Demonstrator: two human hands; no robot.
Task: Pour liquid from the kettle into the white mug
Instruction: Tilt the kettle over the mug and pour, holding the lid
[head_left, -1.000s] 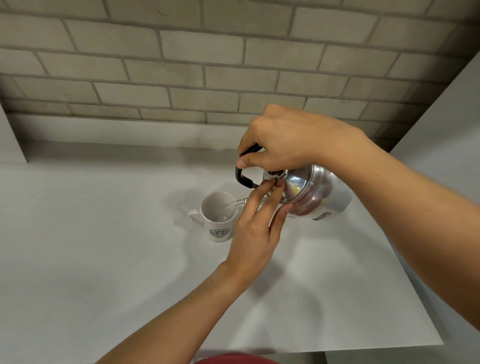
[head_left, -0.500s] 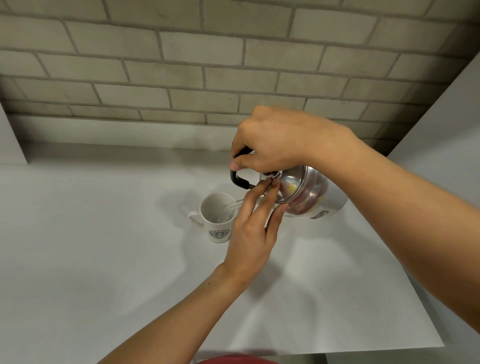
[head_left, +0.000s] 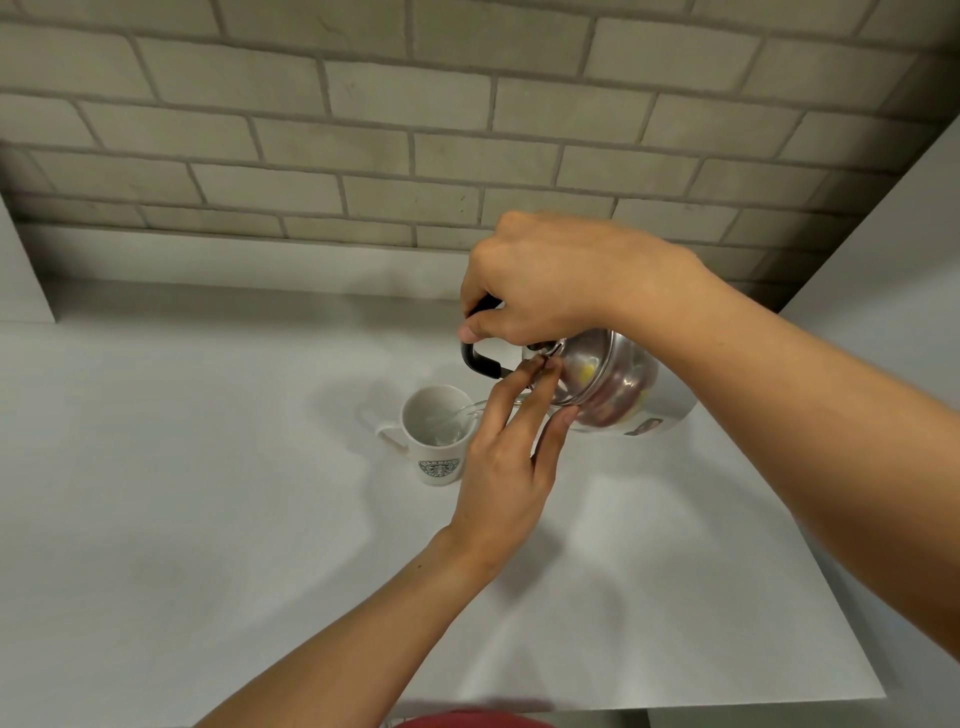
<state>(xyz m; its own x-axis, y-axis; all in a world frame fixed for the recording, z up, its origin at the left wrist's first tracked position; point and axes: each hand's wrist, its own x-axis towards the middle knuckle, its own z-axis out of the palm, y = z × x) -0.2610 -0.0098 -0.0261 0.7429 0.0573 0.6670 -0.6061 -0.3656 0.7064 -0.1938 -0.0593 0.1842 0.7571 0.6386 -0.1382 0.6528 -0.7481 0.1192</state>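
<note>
So, mid-pour right now. My right hand (head_left: 545, 283) is wrapped around the black handle (head_left: 480, 364) of the kettle (head_left: 613, 387), holding it up off the counter (head_left: 208, 519) and tipped hard over to the left, toward the mug (head_left: 436, 434). My left hand (head_left: 506, 467) is up against the front of the kettle with the fingers stretched out, tips pressed on what I think is the lid (head_left: 576, 371), so it doesn't slide off while it's tilted. That hand isn't gripping anything, just resting flat-ish against the metal.

The mug sits upright on the counter, just left of my left hand, handle pointing left, logo facing me. A thin clear stream (head_left: 467, 410) runs from behind my fingers over the rim and into it. The spout itself is hidden behind my hand, so I can't tell exactly where it ends.

Progress-wise: the pick-up and tilt are done and liquid is going in. There's a bit of shimmer at the bottom of the mug, but it looks far from full, mostly bare white wall inside. I'd guess I'm early in the pour. Left to do: fill it to a sensible level, tip the kettle upright, set it down.
</note>
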